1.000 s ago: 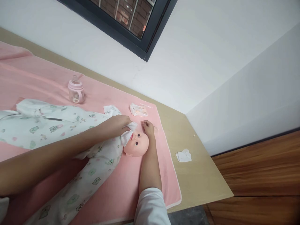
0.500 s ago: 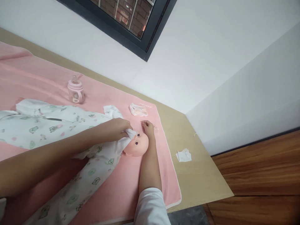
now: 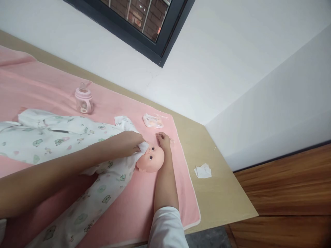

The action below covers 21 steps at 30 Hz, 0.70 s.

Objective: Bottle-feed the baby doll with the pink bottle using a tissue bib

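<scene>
Starting with the largest, we have the desk (image 3: 219, 193), and spread over much of it the pink mat (image 3: 126, 210). On the mat lie patterned white clothes (image 3: 77, 132) that reach leftward from the doll (image 3: 154, 164), which lies with its eyes upward. Its long axis appears to run from the head, near the mat's right-hand end, off toward the left, beneath our left forearm. What matters most in space is that the doll's head sits between our arms: our left hand (image 3: 133, 142) is just beside the mouth and chin, nearer the face, while our right forearm seems to touch the crown, with our right hand (image 3: 163, 140) past it on the mat's far side. We keep the left fingers pinched on a small white tissue (image 3: 143, 147) at the doll's mouth; the right fingers are curled, and we cannot tell whether they grip anything. Behind the clothes stands the pink-topped bottle (image 3: 84, 101); smaller is the clear packet (image 3: 153, 121) near our right hand, then the folded paper (image 3: 203, 171) on bare desk. White lettering (image 3: 162, 116) by the mat's edge and print on the packet are too small for us to read; we find no legible brand.
</scene>
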### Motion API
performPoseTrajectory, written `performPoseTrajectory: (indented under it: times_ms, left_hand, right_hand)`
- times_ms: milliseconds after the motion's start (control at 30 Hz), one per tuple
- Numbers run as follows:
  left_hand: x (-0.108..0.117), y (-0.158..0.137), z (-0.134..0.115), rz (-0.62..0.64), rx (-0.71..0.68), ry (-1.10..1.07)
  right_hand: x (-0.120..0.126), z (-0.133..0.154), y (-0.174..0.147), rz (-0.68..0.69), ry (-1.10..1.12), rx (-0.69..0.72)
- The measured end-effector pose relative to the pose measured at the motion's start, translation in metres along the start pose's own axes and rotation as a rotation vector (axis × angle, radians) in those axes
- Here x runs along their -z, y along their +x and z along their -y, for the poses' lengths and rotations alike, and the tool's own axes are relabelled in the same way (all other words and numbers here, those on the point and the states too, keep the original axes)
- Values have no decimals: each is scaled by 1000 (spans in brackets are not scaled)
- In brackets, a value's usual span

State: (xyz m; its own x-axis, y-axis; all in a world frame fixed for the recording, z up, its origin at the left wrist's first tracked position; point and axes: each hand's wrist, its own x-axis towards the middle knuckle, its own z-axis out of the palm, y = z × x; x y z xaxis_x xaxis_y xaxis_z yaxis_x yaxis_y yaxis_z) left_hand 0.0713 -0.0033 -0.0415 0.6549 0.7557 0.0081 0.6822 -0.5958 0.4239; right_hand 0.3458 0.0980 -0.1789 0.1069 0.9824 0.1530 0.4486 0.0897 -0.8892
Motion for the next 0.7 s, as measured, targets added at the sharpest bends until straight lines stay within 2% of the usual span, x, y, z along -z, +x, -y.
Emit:
performPoseTrajectory:
  times_ms: [333,700]
  left_hand:
    - [6,-2,-5,-7,9,36]
    - [2,2,0,10,73,123]
  right_hand:
    - [0,-1,1,-1,14,-10]
    - [-1,0,-1,-4,36,-30]
